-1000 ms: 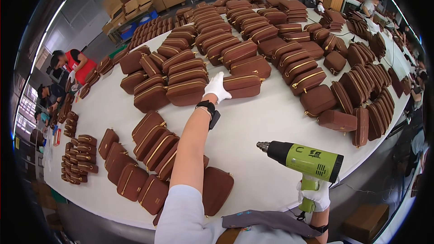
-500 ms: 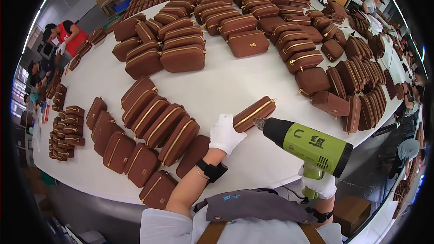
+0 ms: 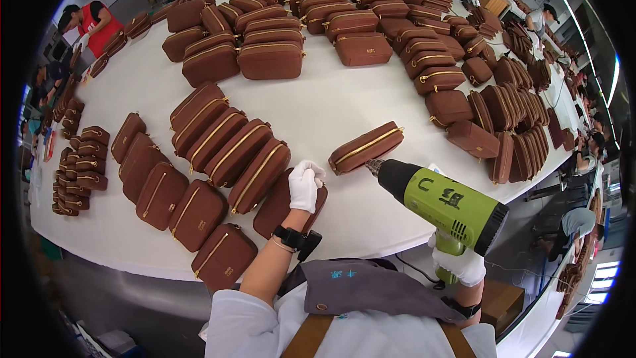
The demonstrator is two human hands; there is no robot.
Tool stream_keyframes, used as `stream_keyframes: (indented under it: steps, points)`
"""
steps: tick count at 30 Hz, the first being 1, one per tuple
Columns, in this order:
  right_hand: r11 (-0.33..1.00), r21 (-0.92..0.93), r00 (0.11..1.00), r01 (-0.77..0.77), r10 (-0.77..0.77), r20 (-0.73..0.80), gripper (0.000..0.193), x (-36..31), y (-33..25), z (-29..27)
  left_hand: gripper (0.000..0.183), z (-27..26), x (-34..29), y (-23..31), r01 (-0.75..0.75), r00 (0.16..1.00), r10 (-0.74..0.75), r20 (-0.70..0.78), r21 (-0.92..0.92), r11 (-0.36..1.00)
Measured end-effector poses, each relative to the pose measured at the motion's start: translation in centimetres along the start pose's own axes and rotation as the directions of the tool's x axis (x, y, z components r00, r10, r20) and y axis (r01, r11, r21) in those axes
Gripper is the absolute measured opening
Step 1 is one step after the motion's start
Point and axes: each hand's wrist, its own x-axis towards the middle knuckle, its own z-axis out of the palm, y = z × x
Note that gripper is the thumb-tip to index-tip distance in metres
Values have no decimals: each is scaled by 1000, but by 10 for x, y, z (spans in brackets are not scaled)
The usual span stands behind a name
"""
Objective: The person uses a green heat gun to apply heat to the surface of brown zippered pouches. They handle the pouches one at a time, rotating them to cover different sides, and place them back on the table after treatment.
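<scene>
My right hand (image 3: 464, 266), in a white glove, is wrapped round the handle of a green and black heat gun (image 3: 442, 202). Its metal nozzle points left, close to the right part of a brown zippered bag (image 3: 366, 148) lying alone on the table. My left hand (image 3: 305, 184), also gloved, is curled closed over another brown bag (image 3: 278, 215) and partly covers it. Whether those fingers hold anything is hidden. A row of upright bags with gold zippers (image 3: 260, 176) stands just left of that hand, with flatter bags (image 3: 215, 255) lying nearer me.
Many more brown bags (image 3: 270, 59) stand in groups on the white table (image 3: 351, 96), along the far side and right. Smaller bags (image 3: 89, 159) are stacked at far left. A cable (image 3: 421, 278) hangs below the heat gun. Co-workers (image 3: 99, 26) are around the table; a cardboard box (image 3: 501, 305) sits lower right.
My left hand has let go of the lone bag and moved left onto another bag, its fingers now curled. The heat gun stays by the lone bag. The whole view has shifted slightly.
</scene>
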Motion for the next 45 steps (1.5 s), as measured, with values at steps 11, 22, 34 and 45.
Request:
stream_keyframes:
  steps: [11,22,34,45]
  points:
    - [992,-127,999,-3,8,36,52,7,-16,25,22,2,-2,-5,-123,972,33,231,391,912]
    - [967,-248,998,64,-55,40,49,14,-20,35,43,-12,-3,-8,-167,973,58,224,509,844]
    - [997,-71,981,26,-39,-192,37,0,-12,26,61,54,36,23,-336,939,132,318,759,557]
    - [968,-49,953,246,-250,-173,46,-32,15,-4,93,107,30,15,-684,729,549,408,439,583]
